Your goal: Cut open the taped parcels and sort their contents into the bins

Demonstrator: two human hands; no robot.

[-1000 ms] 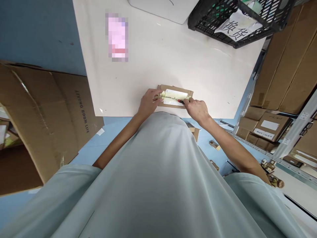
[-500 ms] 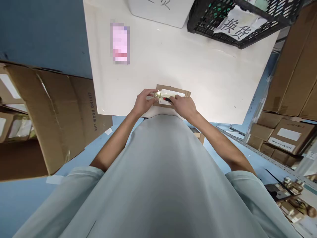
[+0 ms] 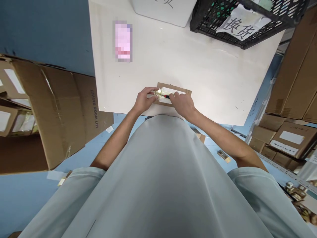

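A small brown cardboard package (image 3: 162,84) with a white label (image 3: 170,90) lies near the table's front edge. Shiny clear tape (image 3: 158,93) crosses its left end. At that end, my left hand (image 3: 144,100) pinches the package between thumb and fingers. My right hand (image 3: 183,104) is closed over the package's right side, around a slim tool (image 3: 166,97) with a black and red handle. The tool points left at the taped part. Its tip is too small to make out, and its rear is hidden in my palm.
On the white table (image 3: 210,82) are a blurred pink item (image 3: 123,41), a pale bin (image 3: 163,13) and a black crate (image 3: 218,36) with a paper sign. A large open carton (image 3: 69,112) stands at the left. Stacked boxes (image 3: 288,140) line the right.
The right hand and tool have shifted slightly, with the tool's tip still at the taped end. The view has moved a little; the left hand keeps its hold.
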